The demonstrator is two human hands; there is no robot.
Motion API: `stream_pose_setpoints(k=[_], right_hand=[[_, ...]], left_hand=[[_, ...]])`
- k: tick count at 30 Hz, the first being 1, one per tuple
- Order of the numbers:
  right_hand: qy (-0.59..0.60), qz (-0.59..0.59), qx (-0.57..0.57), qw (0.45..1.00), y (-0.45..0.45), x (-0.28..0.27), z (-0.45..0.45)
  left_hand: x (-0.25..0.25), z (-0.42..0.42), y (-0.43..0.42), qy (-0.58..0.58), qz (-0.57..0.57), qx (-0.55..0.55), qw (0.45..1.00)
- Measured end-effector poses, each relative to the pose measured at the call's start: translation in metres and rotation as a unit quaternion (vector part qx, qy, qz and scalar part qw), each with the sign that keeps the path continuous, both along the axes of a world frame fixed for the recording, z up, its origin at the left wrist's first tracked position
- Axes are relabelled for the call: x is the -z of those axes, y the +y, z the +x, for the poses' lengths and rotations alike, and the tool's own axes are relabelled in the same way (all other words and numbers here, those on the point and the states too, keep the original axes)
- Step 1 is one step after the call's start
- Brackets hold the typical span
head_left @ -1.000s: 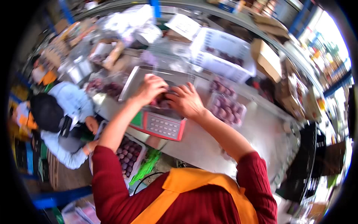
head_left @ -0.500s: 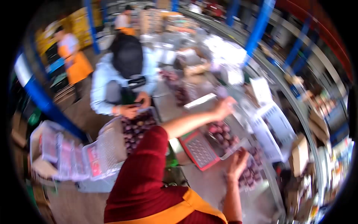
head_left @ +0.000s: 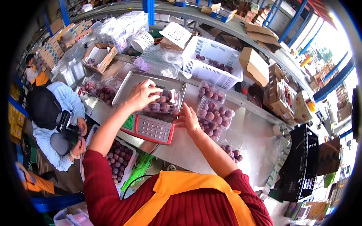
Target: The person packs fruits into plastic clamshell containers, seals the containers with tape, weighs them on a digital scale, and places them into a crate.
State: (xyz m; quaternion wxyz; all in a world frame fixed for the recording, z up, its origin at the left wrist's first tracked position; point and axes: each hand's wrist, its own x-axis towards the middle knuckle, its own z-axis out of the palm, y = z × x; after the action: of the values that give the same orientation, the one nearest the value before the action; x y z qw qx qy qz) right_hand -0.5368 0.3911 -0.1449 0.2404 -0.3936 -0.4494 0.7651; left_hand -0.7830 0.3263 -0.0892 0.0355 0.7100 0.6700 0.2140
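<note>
A clear plastic box of dark plums (head_left: 164,101) rests on the metal tray (head_left: 130,81) of a red scale (head_left: 152,130). My left hand (head_left: 143,95) is at the box's left side, fingers curved and apart, its fingertips by the edge. At the box's right side is my right hand (head_left: 187,118), with its fingers spread and nothing in them. The scale's green display is partly hidden by my left forearm. More filled plum boxes (head_left: 215,115) sit to the right on the metal table (head_left: 181,158).
Behind the scale stands a white basket (head_left: 215,62) with some plums. At the left a co-worker (head_left: 56,120) in light blue handles plums near a crate of plums (head_left: 120,160). Black crates (head_left: 299,162) stand at the right, and an open carton (head_left: 98,56) lies back left.
The view has swung back from the left. Both hands, apart half a second ago, are now closer around the box, whose lid looks closed.
</note>
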Motion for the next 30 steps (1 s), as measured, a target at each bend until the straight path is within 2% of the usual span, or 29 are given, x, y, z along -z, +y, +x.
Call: stream_pose_setpoints(k=[1,2,5,9,11,12,13,14,15,16,17,18,19,21,23,24,25,26,27,28,29,30], right_hand=[[-0.004,0.011,-0.001,1.0,0.003,0.0,-0.002],[-0.015,0.016,-0.012,1.0,0.003,0.0,-0.004],[-0.011,0.029,-0.016,0.999,0.002,0.014,-0.005],[0.015,0.039,0.008,0.999,-0.002,0.031,-0.007],[0.024,0.001,0.028,0.999,-0.006,0.018,-0.004],[-0.02,0.021,0.024,0.999,-0.01,0.007,0.001],[-0.032,0.029,-0.016,0.999,-0.011,-0.003,-0.013],[-0.016,0.039,-0.043,0.998,-0.01,0.004,-0.033],[-0.018,0.031,-0.05,0.998,0.006,0.009,-0.035],[0.001,0.015,-0.012,1.0,0.006,0.005,-0.036],[-0.022,0.042,-0.002,0.999,0.015,0.01,-0.039],[-0.014,0.086,-0.017,0.996,0.022,0.029,-0.048],[-0.03,0.093,0.061,0.993,0.009,0.01,-0.019],[-0.039,0.157,0.067,0.985,0.011,0.016,-0.031],[-0.032,0.366,0.153,0.917,0.019,0.056,-0.041],[0.002,0.337,0.151,0.929,0.008,0.021,-0.008],[0.084,0.261,0.133,0.952,-0.003,-0.015,0.031],[0.131,0.206,0.134,0.961,-0.012,-0.033,0.067],[0.178,0.151,0.13,0.964,-0.016,-0.043,0.099],[0.154,0.149,0.171,0.962,-0.019,-0.044,0.131],[0.132,0.144,0.208,0.958,-0.022,-0.039,0.163],[0.148,0.162,0.259,0.941,-0.025,-0.029,0.198]], left_hand=[[-0.001,0.014,-0.006,0.073,0.046,0.011,0.996],[0.01,0.017,-0.006,0.046,0.033,0.033,0.998],[0.02,0.02,-0.005,0.121,0.039,0.037,0.991],[0.029,0.03,-0.007,0.13,0.07,0.017,0.989],[0.02,0.04,-0.008,0.132,0.122,0.028,0.983],[0.015,0.044,-0.009,0.108,0.148,0.046,0.982],[0.017,0.024,-0.021,0.024,0.148,0.022,0.989],[0.038,0.004,-0.033,-0.176,0.198,-0.068,0.962],[0.073,-0.04,-0.027,-0.193,0.216,-0.142,0.947],[0.107,-0.083,-0.022,-0.214,0.232,-0.213,0.925],[0.124,-0.095,-0.016,-0.351,0.118,-0.333,0.867],[0.132,-0.088,-0.02,-0.45,0.071,-0.295,0.84],[0.129,-0.068,-0.005,-0.539,-0.009,-0.236,0.808],[0.097,-0.034,-0.013,-0.666,-0.034,-0.236,0.706],[0.084,-0.016,-0.01,-0.654,0.044,-0.201,0.728],[0.064,0.012,-0.014,-0.659,0.072,-0.188,0.724],[0.047,0.038,-0.021,-0.663,0.101,-0.18,0.72],[0.034,0.064,-0.022,-0.677,0.095,-0.145,0.715],[-0.019,0.139,-0.024,-0.611,0.097,-0.032,0.785],[-0.029,0.179,-0.027,-0.563,0.099,-0.002,0.82],[-0.025,0.207,-0.03,-0.595,0.033,0.059,0.801],[-0.023,0.243,-0.03,-0.536,0.017,0.082,0.84]])
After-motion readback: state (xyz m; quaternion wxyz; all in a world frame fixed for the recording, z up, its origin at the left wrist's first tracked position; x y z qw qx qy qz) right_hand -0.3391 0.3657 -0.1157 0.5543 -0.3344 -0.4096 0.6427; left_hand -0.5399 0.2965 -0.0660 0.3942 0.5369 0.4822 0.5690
